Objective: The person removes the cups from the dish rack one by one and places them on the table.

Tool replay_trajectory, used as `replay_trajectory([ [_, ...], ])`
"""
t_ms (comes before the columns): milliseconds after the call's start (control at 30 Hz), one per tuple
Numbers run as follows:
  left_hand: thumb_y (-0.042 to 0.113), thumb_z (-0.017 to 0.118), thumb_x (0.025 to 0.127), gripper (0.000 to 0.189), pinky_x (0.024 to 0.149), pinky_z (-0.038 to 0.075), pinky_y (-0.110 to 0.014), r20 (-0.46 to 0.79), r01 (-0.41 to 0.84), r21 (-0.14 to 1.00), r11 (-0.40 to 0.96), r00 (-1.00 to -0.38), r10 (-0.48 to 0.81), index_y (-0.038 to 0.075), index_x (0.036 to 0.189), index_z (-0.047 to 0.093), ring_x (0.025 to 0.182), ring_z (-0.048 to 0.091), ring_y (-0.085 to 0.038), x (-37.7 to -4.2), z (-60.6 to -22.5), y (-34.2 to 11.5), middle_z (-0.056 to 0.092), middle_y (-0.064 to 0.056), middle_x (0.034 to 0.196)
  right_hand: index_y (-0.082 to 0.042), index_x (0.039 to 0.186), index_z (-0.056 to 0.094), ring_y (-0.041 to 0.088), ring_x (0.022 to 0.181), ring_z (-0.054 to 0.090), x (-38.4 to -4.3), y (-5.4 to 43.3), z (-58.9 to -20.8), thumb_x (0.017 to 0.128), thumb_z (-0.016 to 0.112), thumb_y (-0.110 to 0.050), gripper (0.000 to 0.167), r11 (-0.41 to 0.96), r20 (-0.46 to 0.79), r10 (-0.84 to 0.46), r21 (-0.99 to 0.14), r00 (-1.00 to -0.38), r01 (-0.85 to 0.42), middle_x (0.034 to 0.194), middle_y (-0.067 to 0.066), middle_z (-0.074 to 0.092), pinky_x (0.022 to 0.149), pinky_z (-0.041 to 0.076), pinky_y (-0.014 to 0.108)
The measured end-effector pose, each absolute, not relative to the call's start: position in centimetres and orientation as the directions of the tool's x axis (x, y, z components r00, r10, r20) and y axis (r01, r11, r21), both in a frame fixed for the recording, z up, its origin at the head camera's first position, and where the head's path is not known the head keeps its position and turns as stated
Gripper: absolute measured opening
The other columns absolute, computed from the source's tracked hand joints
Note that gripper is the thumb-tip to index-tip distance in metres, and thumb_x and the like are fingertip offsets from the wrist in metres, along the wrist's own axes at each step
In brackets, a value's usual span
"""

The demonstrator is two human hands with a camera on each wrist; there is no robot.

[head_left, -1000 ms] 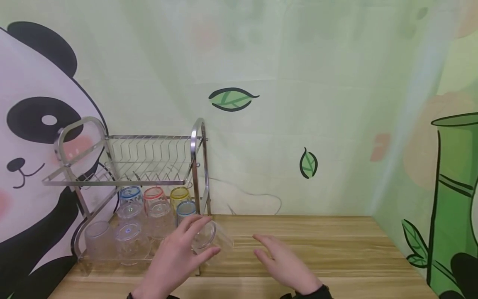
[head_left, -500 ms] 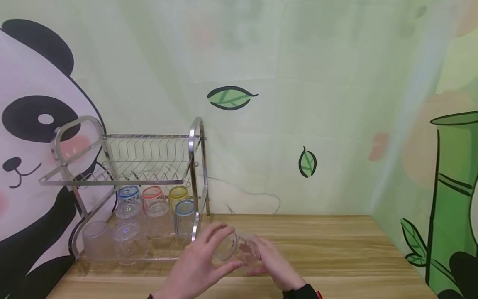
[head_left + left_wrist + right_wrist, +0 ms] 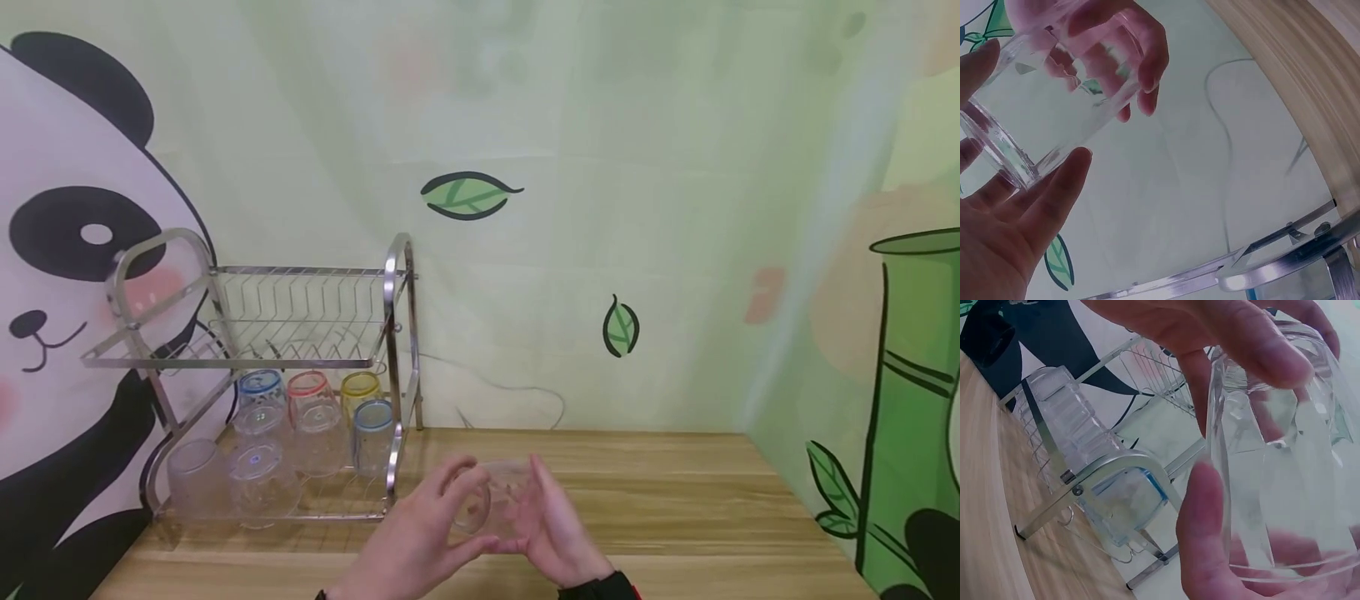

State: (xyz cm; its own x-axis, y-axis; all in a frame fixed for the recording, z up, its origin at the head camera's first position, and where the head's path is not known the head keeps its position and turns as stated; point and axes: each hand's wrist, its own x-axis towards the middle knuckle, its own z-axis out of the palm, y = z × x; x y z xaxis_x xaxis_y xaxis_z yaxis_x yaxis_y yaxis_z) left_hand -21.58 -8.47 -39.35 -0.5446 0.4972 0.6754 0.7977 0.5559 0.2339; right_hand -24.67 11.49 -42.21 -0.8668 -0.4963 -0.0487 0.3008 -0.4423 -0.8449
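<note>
A clear drinking glass (image 3: 504,504) lies tilted on its side in the air above the tabletop, between both hands. My left hand (image 3: 423,533) grips it round its thick base, thumb on one side and fingers on the other. At the opposite end, my right hand (image 3: 561,533) holds the glass by its open end, fingers bent round the wall. The left wrist view shows the facets of the glass (image 3: 1054,125) and the right hand's fingers (image 3: 1154,53) curling past its rim. Close up in the right wrist view, the right thumb (image 3: 1204,515) presses along the glass's side.
To the left stands a two-tier metal dish rack (image 3: 390,333). Several upturned glasses sit on its lower tier, among them a blue-rimmed glass (image 3: 372,437) and a red-rimmed glass (image 3: 309,400). Wooden tabletop (image 3: 675,500) extends rightward, before a printed panda backdrop (image 3: 510,275).
The left hand has carried the glass rightward, away from the rack's right side. The right hand, apart from it at first, has come to hold its open end.
</note>
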Motion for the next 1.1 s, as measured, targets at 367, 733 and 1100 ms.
replay_trajectory([
  [367, 0.031, 0.083, 0.079, 0.070, 0.060, 0.051, -0.020, 0.607, 0.777, 0.227, 0.586, -0.584, 0.539, 0.024, 0.139, 0.048, 0.084, 0.059, -0.012, -22.0, -40.5, -8.0, 0.049, -0.004, 0.126, -0.015, 0.132, 0.049, 0.027, 0.108, 0.060, -25.0, 12.2, -42.3, 0.100, 0.043, -0.054, 0.050, -0.352, -0.046, -0.453, -0.909, -0.890, 0.226, 0.120, 0.007, 0.063, 0.081, 0.054, 0.047],
  [733, 0.033, 0.082, 0.079, 0.080, 0.060, 0.048, -0.016, 0.501, 0.761, 0.255, 0.597, -0.631, 0.592, 0.028, 0.146, 0.039, 0.087, 0.060, -0.013, -22.3, -41.4, -7.8, 0.048, -0.005, 0.127, -0.009, 0.141, 0.041, 0.031, 0.106, 0.058, -25.4, 14.1, -41.8, 0.100, 0.047, -0.052, 0.059, -0.157, -0.085, -0.449, -0.973, -0.889, 0.172, 0.125, 0.014, 0.055, 0.085, 0.052, 0.056],
  [1100, 0.036, 0.080, 0.081, 0.080, 0.056, 0.043, -0.013, 0.495, 0.771, 0.254, 0.583, -0.622, 0.607, 0.029, 0.147, 0.037, 0.077, 0.056, -0.005, -22.1, -41.3, -7.7, 0.048, -0.002, 0.124, -0.004, 0.139, 0.043, 0.031, 0.107, 0.054, -25.8, 15.3, -40.7, 0.102, 0.048, -0.044, 0.054, -0.064, -0.051, -0.473, -0.994, -0.880, 0.092, 0.126, 0.019, 0.049, 0.079, 0.054, 0.056],
])
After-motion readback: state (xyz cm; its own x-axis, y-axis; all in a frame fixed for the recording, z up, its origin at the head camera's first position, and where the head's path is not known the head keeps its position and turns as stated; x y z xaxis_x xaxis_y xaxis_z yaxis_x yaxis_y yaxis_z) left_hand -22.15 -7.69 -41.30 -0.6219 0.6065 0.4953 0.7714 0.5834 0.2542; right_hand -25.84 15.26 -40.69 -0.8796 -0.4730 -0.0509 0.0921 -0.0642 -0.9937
